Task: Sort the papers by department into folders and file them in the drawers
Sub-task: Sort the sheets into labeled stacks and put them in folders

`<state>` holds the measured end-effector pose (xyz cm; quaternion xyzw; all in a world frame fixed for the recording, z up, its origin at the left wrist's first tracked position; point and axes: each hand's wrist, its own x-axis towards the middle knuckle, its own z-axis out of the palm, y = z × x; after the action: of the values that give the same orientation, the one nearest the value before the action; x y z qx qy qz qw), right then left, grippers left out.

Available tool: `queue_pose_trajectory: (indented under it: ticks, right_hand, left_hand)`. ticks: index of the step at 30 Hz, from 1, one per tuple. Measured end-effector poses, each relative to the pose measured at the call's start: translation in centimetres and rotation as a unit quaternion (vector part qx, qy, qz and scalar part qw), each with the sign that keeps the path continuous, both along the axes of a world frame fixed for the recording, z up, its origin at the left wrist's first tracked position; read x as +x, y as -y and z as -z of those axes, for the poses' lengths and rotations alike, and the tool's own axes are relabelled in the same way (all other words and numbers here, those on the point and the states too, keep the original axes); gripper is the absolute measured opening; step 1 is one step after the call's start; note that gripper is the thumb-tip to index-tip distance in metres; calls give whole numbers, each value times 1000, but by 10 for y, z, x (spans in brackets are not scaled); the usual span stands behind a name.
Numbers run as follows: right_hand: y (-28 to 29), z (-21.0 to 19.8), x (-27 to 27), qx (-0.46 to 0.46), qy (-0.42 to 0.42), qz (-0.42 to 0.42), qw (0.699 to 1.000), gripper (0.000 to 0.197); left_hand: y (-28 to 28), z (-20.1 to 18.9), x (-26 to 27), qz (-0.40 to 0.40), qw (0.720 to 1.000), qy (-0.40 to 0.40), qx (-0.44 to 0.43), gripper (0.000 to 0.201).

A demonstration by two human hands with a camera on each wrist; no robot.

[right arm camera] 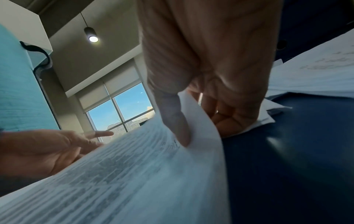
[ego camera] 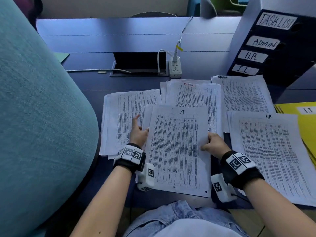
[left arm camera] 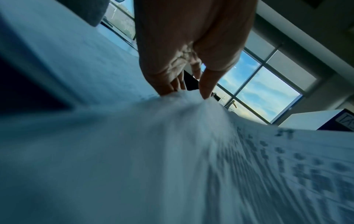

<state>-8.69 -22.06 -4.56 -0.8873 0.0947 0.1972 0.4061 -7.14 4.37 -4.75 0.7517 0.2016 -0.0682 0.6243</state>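
Holding IT sheet (ego camera: 177, 147) between both hands (ego camera: 176, 139)

yellow folder (ego camera: 307, 120) cut off; sheet print (left arm camera: 287, 174) blurred.

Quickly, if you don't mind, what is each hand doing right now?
Left hand: holds the left edge of the IT sheet, forefinger extended.
Right hand: pinches the sheet's right edge, thumb on top.

White power strip (ego camera: 175, 67) (plugged), teal chair (ego camera: 34, 108).
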Motion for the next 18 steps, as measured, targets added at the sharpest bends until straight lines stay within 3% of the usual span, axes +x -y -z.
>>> queue_pose_trajectory:
  ticks: [4, 6, 11, 15, 18]
  right_hand:
    - [0, -2, -3, 3, 7, -23, 1000, 6]
    - [1, -3, -5, -4, 26, -31, 999, 14]
    - [0, -5, -7, 3, 11, -20, 1000, 12]
    - [2, -8, -7, 15, -16, -25, 999, 13]
    - [3, -8, -9, 32, -27, -19, 999, 13]
  left_hand:
    - [-9, -9, 31, 76, 994, 2, 80, 59]
    - [-12, -13, 45, 119, 984, 0, 135, 62]
    - [-11, -19, 68, 257, 919, -3, 298, 69]
    - [-10, -8, 78, 267, 909, -59, 316, 65]
    - [-7, -1, 79, 269, 904, -34, 332, 62]
